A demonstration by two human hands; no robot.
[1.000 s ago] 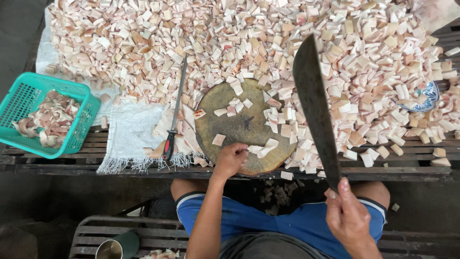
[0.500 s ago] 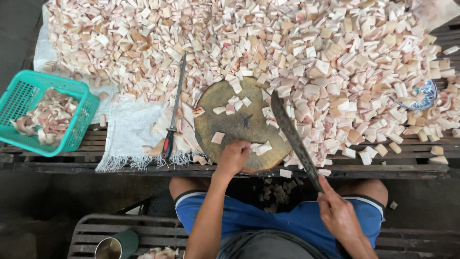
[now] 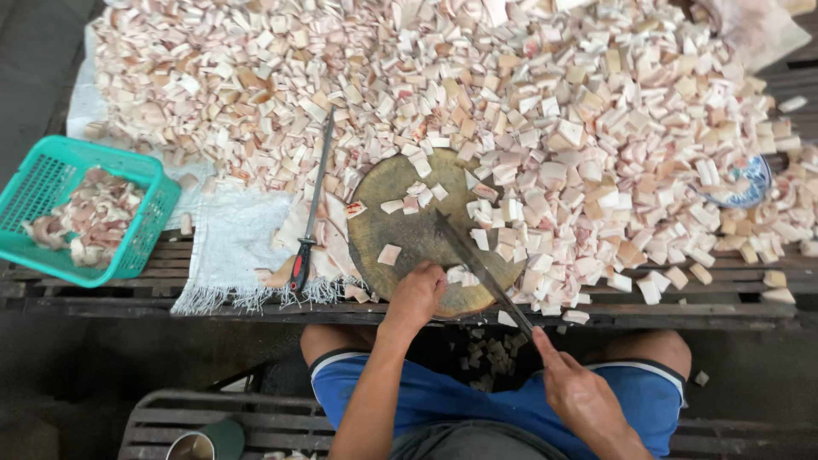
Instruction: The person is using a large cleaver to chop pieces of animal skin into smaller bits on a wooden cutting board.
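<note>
- Right now I take the round chopping block (image 3: 409,230) as my landmark; it sits at the near edge of the slatted bench (image 3: 128,294), straight in front of me.
- My left hand (image 3: 416,294) rests on the block's near rim, fingers curled down and clenched over a pale piece I cannot make out clearly.
- My right hand (image 3: 579,396) is off the block, nearer me and to the right, above my lap; its fingers are wrapped tight around the handle of the cleaver (image 3: 477,266).
- From that hand the cleaver blade slants up and left, and its dark edge lies across the block's right half, just beside my left hand's fingers.
- A few loose cut pieces (image 3: 389,254) lie scattered on the block's top.
- Beyond the block and to its right spreads a huge heap of pale pink and white cubes (image 3: 528,111), spilling over the block's far and right rim.
- Just left of the block lies a long sharpening steel (image 3: 312,204) with a red and black handle, on a white woven cloth (image 3: 234,247).
- Well left of the block stands a teal basket (image 3: 60,166) holding larger uncut scraps.
- Far right of the block, a blue patterned bowl (image 3: 750,183) is half buried in cubes.
- Below the block's near edge, some cubes lie on the ground between my knees, above my blue shorts (image 3: 477,400).
</note>
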